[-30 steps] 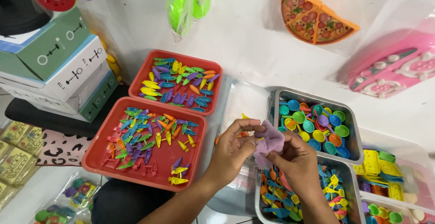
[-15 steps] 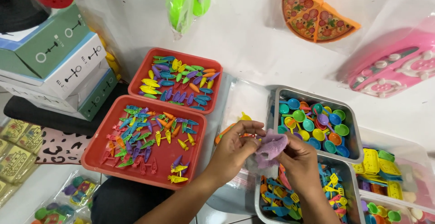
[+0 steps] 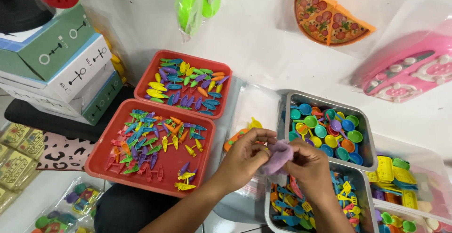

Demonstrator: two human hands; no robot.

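Purple piece (image 3: pixel 278 156): small, soft-looking, lilac, crumpled; material not certain, possibly a toy part or a scrap of cloth. Held in the air between both hands, above the gap between the clear plastic bag (image 3: pixel 254 106) and the near metal tray (image 3: pixel 362 186).

Left hand (image 3: pixel 245 160): fingers curled, thumb and forefinger pinching the piece's left side. Right hand (image 3: pixel 308 167): closed on its right and lower side. Neither hand is spread wide.

Handling, as I judge it: keep both pinches near the edges so the middle stays visible, and work over the bag so that nothing dropped is lost among the small parts.

Orientation: long axis roughly upright, leaning a little right at the top; the broader end points away from the person, the narrower end down into the right palm. Front and back cannot be told.

Surroundings: near tray of mixed utensil toys; far metal tray (image 3: pixel 289 102) of coloured spoons (image 3: pixel 329 131); two red trays (image 3: pixel 106 162) of tiny carrot and leaf pieces toward the table's left; stacked boxes (image 3: pixel 61 68) beyond.
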